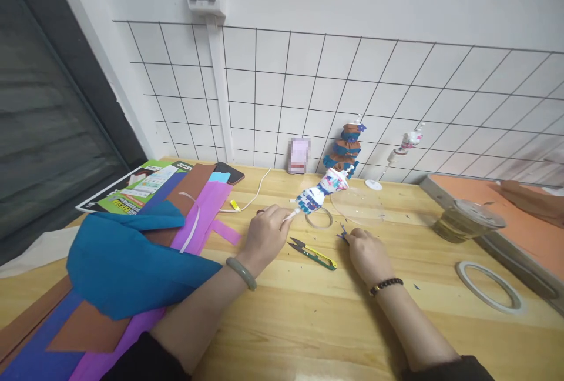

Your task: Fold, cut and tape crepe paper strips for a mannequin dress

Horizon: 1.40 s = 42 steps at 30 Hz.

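Bare wooden table lies open in the near middle, between the two forearms. On the near left, a blue sheet tops stacked craft paper up to the table's left edge. The left hand pinches the white stick of a paper-wrapped skewer, which angles far-right. Thread snips lie between the hands. The right hand is closed on a small blue scrap. A tape ring lies near right; a lidded cup stands farther right by a tray edge.

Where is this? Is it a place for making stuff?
Probably a home craft desk: coloured paper sheets piled on the wooden table, thread snips, a tape roll, and the left hand holding a paper-wrapped stick.
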Each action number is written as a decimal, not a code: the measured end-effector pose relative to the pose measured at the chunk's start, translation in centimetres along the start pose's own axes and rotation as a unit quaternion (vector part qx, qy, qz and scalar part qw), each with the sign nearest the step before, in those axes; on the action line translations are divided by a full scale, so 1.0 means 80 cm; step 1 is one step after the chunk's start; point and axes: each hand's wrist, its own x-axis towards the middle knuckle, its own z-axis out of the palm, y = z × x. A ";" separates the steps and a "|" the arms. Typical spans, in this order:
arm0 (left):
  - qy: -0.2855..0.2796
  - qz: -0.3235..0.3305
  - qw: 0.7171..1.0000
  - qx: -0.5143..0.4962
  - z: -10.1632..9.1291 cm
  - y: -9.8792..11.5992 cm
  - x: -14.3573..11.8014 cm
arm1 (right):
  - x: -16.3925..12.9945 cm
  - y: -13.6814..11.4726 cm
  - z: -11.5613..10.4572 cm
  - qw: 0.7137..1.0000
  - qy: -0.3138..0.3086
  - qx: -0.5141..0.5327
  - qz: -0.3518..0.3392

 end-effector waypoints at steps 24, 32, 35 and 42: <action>0.022 -0.119 0.956 -0.266 0.002 -0.007 0.008 | -0.037 -0.025 -0.024 0.980 0.049 0.164 0.101; 0.030 -0.158 0.941 -0.297 0.003 -0.020 0.011 | -0.037 -0.015 -0.015 0.967 0.071 0.224 0.095; 0.031 -0.169 0.941 -0.290 0.003 -0.025 0.012 | -0.041 -0.022 -0.020 0.970 0.069 0.223 0.070; 0.044 -0.174 0.937 -0.300 0.014 -0.043 0.013 | -0.046 -0.072 -0.013 0.965 0.037 0.212 -0.151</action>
